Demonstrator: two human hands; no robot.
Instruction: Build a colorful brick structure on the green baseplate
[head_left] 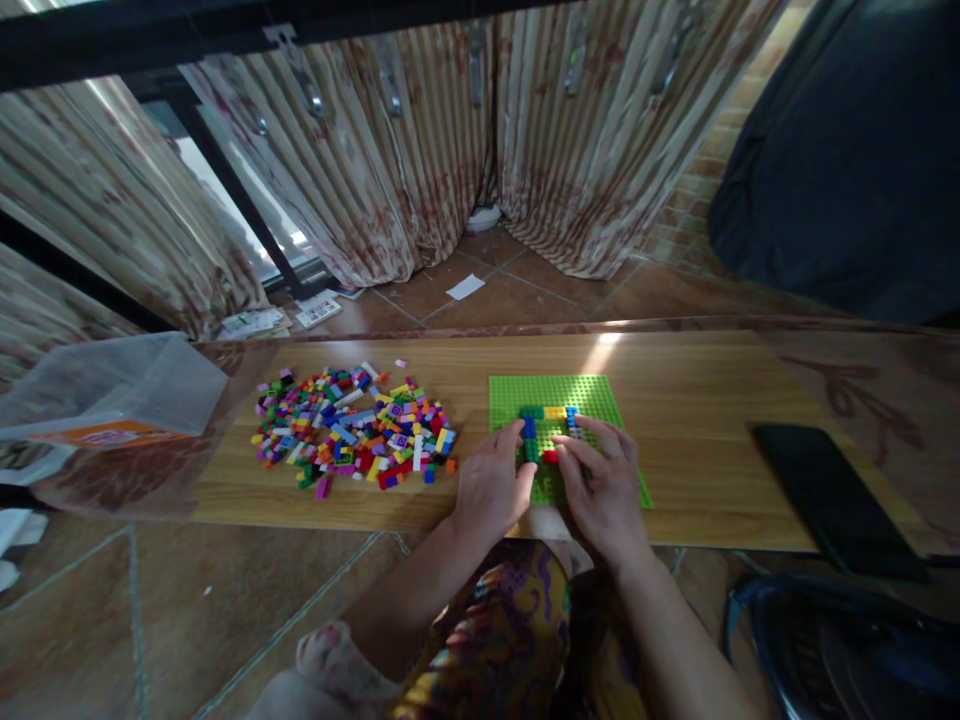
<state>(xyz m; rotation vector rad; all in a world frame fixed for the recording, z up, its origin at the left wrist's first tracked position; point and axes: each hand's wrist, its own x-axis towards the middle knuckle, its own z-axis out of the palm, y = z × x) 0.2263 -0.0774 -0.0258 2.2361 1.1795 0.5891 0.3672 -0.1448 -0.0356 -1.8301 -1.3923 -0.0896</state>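
Note:
A light green baseplate [506, 395] lies on the wooden board, carrying a partial outline of toy bricks. Green and yellow bricks [555, 412] form its far side, blue and green bricks [529, 440] its left side, blue bricks [571, 416] its far right corner. A small red brick [550, 457] sits at the near side. My left hand [491, 480] rests against the left row, thumb and forefinger apart. Over the right side is my right hand [604, 485], fingers spread, one fingertip by the red brick, others at the blue corner. My right fingers hide part of the right row.
Loose mixed bricks [352, 425] are heaped on the wooden board [697, 400] to the left. A clear plastic bin [127, 385] stands beyond the board's left end. On the right lies a dark phone-like slab [832, 495]. Striped curtains [420, 150] hang behind.

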